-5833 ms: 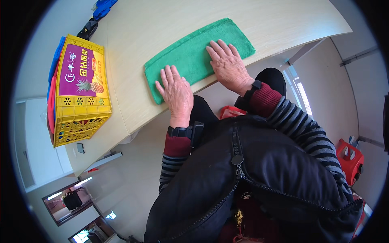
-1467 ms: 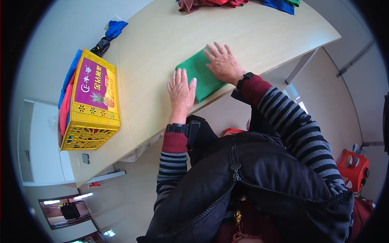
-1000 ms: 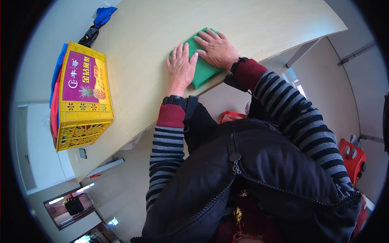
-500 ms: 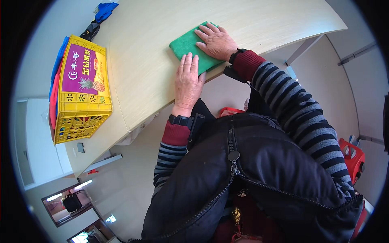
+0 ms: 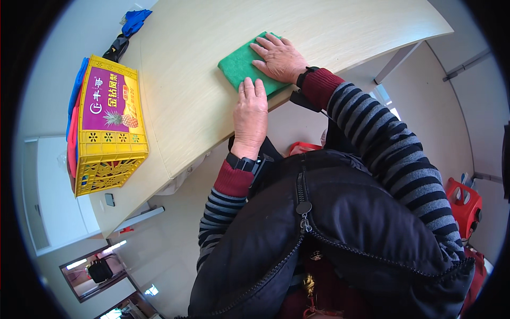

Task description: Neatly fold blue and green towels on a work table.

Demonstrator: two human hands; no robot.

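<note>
A green cloth [image 5: 239, 63], folded into a flat rectangle, lies on the light wooden table [image 5: 194, 80] close to its near edge. My right hand [image 5: 281, 59] rests flat across the right part of the cloth, fingers spread and pointing to the upper left. At the cloth's near edge is my left hand [image 5: 250, 114], its fingers stretched out with the tips touching the fabric. Part of the left hand reaches over the table's edge. Neither hand grips anything.
On the table's left stands a yellow plastic crate [image 5: 109, 122] with cloths hanging over its far side. A phone [image 5: 109, 200] lies near it. Blue cloth [image 5: 136, 22] and a black item [image 5: 116, 49] are behind. A red plastic container [image 5: 463, 206] is at the right.
My left hand has drawn back toward me, so less of it covers the cloth. My right hand has shifted slightly left on the fabric. The whole view has tilted slightly.
</note>
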